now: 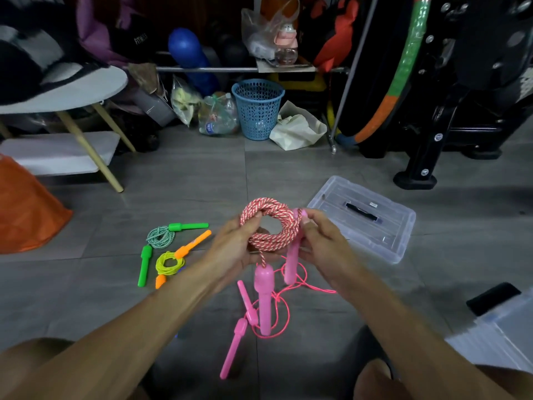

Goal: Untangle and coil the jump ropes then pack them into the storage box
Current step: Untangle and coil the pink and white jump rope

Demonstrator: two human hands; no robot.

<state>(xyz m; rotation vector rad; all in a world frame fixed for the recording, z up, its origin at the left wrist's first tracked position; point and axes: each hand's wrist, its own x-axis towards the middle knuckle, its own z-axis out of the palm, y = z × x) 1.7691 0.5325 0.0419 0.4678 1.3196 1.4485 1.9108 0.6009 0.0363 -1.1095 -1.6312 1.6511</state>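
A pink-and-white braided jump rope (269, 223) is wound into a coil, held up in front of me. My left hand (233, 246) grips the coil's left side. My right hand (320, 241) pinches its right side and one pink handle (291, 264); the other pink handle (264, 298) dangles below. On the floor under it lies a loose thin pink rope (277, 316) with slim pink handles. To the left lie a coiled green rope (160, 236) and a coiled yellow rope with orange handles (170, 262). A clear plastic box lid (363, 217) rests on the floor to the right.
A clear storage box (501, 336) stands at the lower right edge. An orange bag (26, 209) sits at the left, a white low table (66, 90) behind it. A blue basket (258, 108), bags and black gym equipment (461, 111) line the back.
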